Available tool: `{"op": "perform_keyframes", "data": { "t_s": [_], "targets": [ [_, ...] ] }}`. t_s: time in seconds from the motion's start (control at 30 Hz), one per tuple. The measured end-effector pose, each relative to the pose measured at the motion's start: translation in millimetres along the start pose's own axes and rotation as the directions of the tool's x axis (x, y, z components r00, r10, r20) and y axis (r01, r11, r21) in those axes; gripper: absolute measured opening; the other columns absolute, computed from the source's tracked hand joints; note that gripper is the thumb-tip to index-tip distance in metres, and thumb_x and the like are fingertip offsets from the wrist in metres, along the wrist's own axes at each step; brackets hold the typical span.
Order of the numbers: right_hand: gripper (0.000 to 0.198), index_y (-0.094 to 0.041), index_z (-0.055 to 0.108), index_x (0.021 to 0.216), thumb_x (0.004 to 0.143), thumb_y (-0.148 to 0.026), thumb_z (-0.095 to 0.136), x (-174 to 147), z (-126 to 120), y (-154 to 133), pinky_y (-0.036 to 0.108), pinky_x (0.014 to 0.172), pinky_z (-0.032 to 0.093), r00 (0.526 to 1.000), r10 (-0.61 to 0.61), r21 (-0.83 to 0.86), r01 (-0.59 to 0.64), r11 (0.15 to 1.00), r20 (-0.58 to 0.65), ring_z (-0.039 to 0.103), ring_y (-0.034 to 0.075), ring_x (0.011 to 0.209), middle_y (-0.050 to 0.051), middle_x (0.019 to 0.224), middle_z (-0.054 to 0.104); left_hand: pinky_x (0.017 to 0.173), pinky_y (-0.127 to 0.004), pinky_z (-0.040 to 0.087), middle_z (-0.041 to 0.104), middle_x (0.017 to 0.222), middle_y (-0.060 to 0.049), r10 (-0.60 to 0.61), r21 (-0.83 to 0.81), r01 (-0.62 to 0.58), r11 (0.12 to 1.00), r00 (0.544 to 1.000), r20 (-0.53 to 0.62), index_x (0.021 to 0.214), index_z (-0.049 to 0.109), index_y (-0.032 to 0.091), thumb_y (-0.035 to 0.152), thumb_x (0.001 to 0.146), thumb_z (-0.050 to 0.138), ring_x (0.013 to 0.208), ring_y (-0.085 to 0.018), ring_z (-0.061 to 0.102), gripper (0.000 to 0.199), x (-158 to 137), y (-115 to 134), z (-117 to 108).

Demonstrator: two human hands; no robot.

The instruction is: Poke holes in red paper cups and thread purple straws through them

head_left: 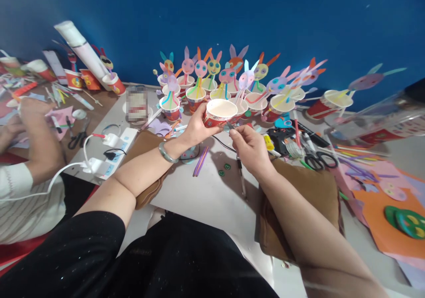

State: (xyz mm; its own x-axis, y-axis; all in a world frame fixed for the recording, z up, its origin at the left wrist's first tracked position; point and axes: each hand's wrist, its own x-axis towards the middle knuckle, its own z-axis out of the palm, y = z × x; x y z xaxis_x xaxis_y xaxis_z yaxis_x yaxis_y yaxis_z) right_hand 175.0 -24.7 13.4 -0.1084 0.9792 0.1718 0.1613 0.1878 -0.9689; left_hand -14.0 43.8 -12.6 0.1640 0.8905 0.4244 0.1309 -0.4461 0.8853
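Wrapped round the left side of a red and white paper cup (222,108), my left hand (197,127) keeps it upright above the table. A bangle circles that wrist. My right hand (249,147) is pinched close to the cup's lower right side, with a small greyish pointed piece at its fingertips that is too small to name. Beneath the hands lie two purple straws (201,161), two small green pieces with heart shapes (224,170) and a pen (241,176). Behind the cup stand several paper cups with rabbit-eared paper heads on straws (201,70).
A white power strip (121,152) with plugs lies left. At right are black scissors (320,160), a black glue gun (282,138), orange paper (387,218) and a clear plastic bottle (381,121). Brown cushions (299,200) flank the workspace. Another person's hand (36,112) is at far left.
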Motion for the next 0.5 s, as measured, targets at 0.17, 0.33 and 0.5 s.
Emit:
{"op": "perform_keyframes", "data": {
  "t_s": [0.17, 0.33, 0.5],
  "targets": [
    [0.056, -0.026, 0.051, 0.08, 0.081, -0.078, 0.072, 2.4, -1.8, 4.1, 0.025, 0.042, 0.02, 0.996, 0.088, 0.176, -0.091, 0.98, 0.03, 0.026, 0.008, 0.043, -0.01, 0.052, 0.038, 0.112, -0.052, 0.055, 0.069, 0.134, -0.016, -0.123, -0.186, 0.125, 0.974, 0.992, 0.026, 0.129, 0.058, 0.017, 0.046, 0.064, 0.092, 0.124, -0.032, 0.067, 0.079, -1.1, 10.2, 2.7],
    [0.049, -0.024, 0.052, 0.081, 0.091, -0.07, 0.065, 0.0, -2.4, 1.4, 0.028, 0.052, 0.031, 0.966, -0.195, -0.2, 0.16, 0.967, -0.169, 0.038, 0.011, 0.053, -0.005, 0.06, 0.046, 0.104, -0.05, 0.061, 0.07, 0.13, -0.014, -0.198, -0.352, 0.219, 0.91, 0.975, 0.097, 0.132, 0.058, 0.018, 0.047, 0.062, 0.094, 0.12, -0.03, 0.068, 0.084, -6.5, 17.1, 8.6],
    [0.035, -0.025, 0.052, 0.086, 0.097, -0.057, 0.061, -5.3, 1.0, -3.4, 0.03, 0.057, 0.037, 0.935, -0.317, -0.372, 0.24, 0.897, -0.16, 0.042, 0.013, 0.056, -0.003, 0.065, 0.052, 0.102, -0.051, 0.062, 0.071, 0.125, -0.011, -0.206, -0.404, 0.237, 0.884, 0.971, 0.118, 0.144, 0.052, 0.024, 0.053, 0.06, 0.096, 0.11, -0.026, 0.071, 0.1, -11.9, 18.2, 14.8]
  ]
}}
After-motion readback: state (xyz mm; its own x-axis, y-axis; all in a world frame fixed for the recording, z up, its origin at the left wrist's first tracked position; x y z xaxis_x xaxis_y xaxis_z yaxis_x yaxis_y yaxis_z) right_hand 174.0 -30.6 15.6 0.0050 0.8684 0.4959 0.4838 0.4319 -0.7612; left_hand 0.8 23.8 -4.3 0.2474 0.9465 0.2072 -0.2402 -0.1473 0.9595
